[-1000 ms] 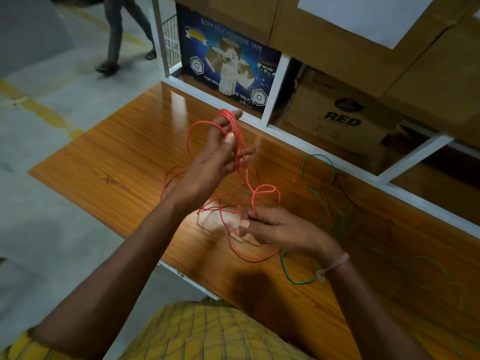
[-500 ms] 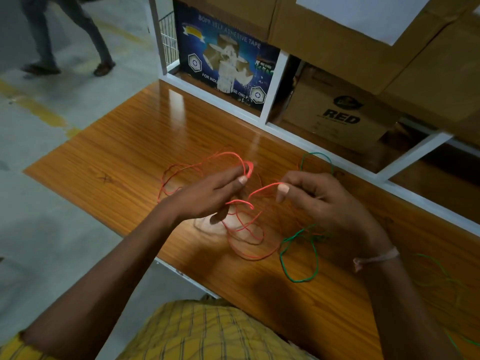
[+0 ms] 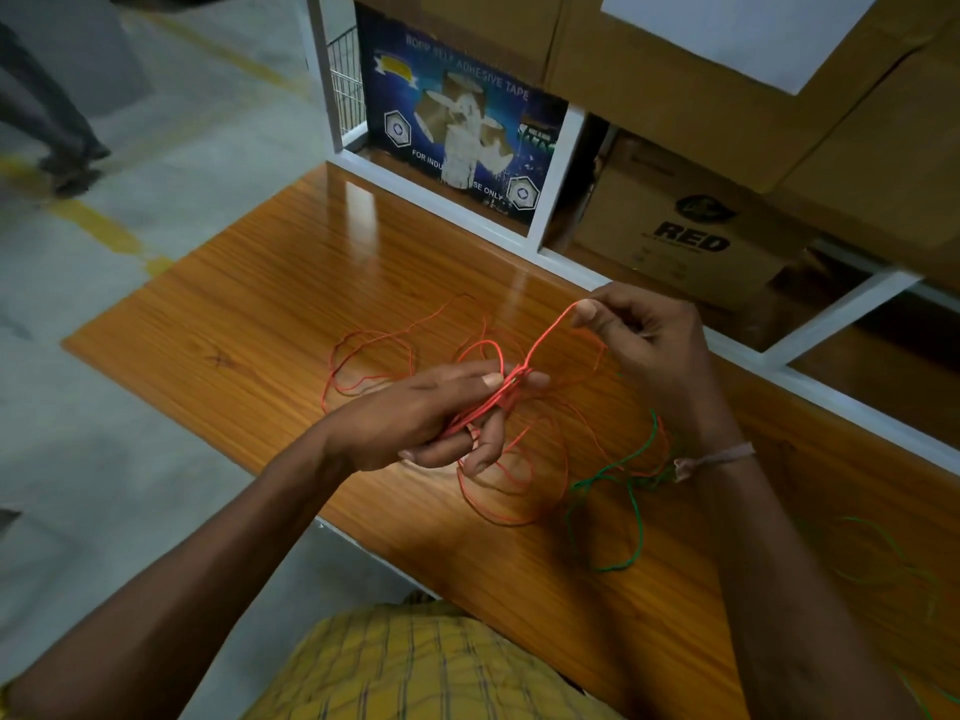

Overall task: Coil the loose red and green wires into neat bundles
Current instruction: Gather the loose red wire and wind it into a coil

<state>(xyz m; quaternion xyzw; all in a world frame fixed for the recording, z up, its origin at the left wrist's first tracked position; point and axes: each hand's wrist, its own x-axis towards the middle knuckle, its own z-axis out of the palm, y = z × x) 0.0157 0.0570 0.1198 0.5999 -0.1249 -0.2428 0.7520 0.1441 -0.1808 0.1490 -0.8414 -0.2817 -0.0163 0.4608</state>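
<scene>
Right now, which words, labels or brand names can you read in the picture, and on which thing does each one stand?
"BOPP SELF ADHESIVE TAPE": top of the blue box in the shelf; the first word is blurred, so uncertain.
"FOR INDU... SE ONLY": bottom of the same blue box, the middle not readable.
"RED": front of the brown carton beside it.
The round logo above "RED", the small lines under it and the blue box's hexagon badges are too small to read.
The white sheet shows no text.

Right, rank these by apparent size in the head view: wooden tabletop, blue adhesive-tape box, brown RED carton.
1. Orange-brown wooden tabletop, clearly largest.
2. Blue printed adhesive-tape box and brown cardboard RED carton look alike; shelf posts hide parts of both, so no ranking.
</scene>
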